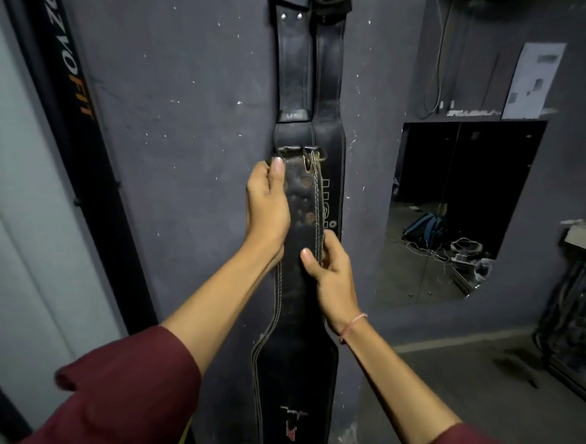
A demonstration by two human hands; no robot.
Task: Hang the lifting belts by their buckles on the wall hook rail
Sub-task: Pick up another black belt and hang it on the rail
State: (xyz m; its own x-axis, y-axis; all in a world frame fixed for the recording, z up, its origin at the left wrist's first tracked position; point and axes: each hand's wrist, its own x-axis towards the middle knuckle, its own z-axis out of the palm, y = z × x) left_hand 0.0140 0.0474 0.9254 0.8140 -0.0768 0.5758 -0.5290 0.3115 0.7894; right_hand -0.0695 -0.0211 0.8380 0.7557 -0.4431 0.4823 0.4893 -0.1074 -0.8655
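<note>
Head view looks down two bare arms at a dark wall [195, 119], where two belts [311, 68] already hang side by side, their tops running out of frame above, so the hook rail itself is not visible. A third belt [295, 325] is held upright in front of them, its buckle [297, 151] at the top, over the lower, wider parts of the hung belts.

Left hand [268, 213] is clamped on the left edge of the held belt just below the buckle, thumb on the front and fingers wrapped behind; this looks like the grip that steers the buckle end. Right hand [329, 272] pinches the right edge lower down, thumb on the face, probably steadying the strap and taking some of its weight so it stays flat and vertical. Both hands are closed on the same belt, one above the other, close together.

Held belt is black, worn leather with pale double stitching along its edges, a row of rust-ringed holes below the buckle, and a narrow neck that flares into a broad back pad near the bottom of the frame, marked with a small white and red logo [293, 424]. Its buckle is dull metal. It sits well below where the hung belts' tops disappear, so hanging is likely not yet done
</note>
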